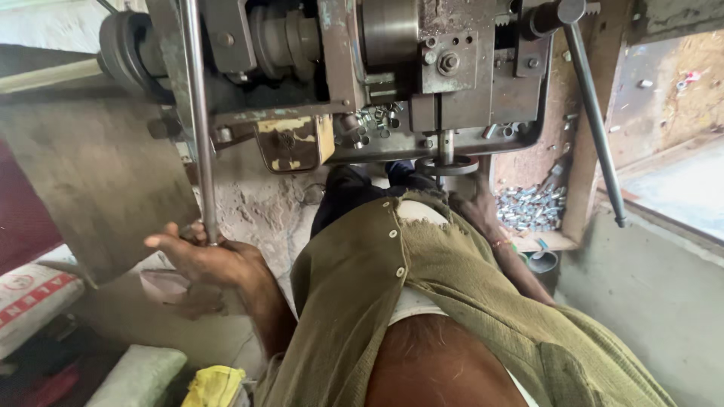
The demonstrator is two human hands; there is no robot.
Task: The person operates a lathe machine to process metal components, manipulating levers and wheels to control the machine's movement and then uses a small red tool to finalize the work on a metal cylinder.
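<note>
- Grimy concrete walls and floor surround a heavy metal press machine (392,75) that fills the upper half of the view, seen from above over the person's olive shirt.
- Left of the machine's body, a long steel lever rod (197,128) hangs down; the left hand (204,260) grips its lower end, fingers curled tight around it, thumb stretched out.
- Below the machine's punch post (446,147), the right hand (475,207) reaches toward the round die ring (446,164); its fingers are in shadow, so I cannot tell whether they pinch a part or lie loose.
- Right of the machine's base, a heap of small silvery metal pieces (532,207) lies in a wooden tray (554,241), just beside the right hand.
- A second, darker handle bar (596,120) slants down on the machine's right side, untouched.
- Judgement: doing this well calls for the right fingers being out from under the post before the left hand pulls the lever, and for a steady, full stroke.
</note>
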